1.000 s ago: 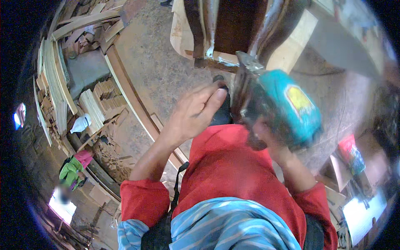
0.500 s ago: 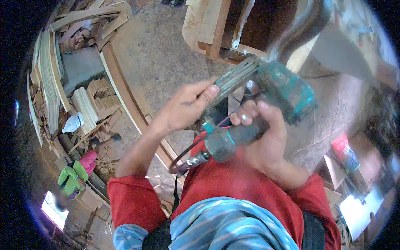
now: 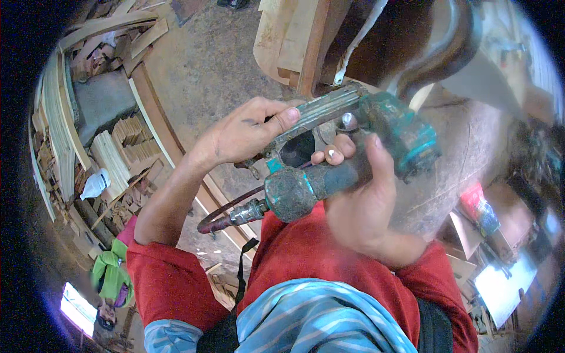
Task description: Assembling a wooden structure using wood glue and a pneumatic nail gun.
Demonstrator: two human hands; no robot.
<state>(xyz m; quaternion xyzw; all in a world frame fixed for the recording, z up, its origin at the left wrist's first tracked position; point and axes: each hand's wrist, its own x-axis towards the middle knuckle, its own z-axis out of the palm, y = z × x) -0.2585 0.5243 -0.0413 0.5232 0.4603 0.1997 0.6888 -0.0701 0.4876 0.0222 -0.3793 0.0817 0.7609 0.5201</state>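
Observation:
A worn teal pneumatic nail gun (image 3: 406,138) is held up in front of my red shirt. My right hand (image 3: 371,203) is wrapped round its dark handle, thumb raised along the side. With thumb and fingers my left hand (image 3: 244,132) grips the rear part of the long metal magazine (image 3: 323,112); most of those fingers are hidden behind it. At the handle's rounded end a metal coupling (image 3: 247,212) joins a dark red air hose (image 3: 215,226), which loops down and back behind the gun.
Beyond the gun stands a wooden furniture piece (image 3: 288,44) with a curved, glossy brown part (image 3: 453,53). Wood strips and offcuts (image 3: 135,138) are heaped at left, near a white plastic jug (image 3: 95,183). Another person (image 3: 109,273) in green and pink is at lower left. A red bag (image 3: 478,206) lies right.
Both hands and the nail gun have shifted slightly left in view. More of the magazine shows beyond my left thumb, and the hose loop has swung left.

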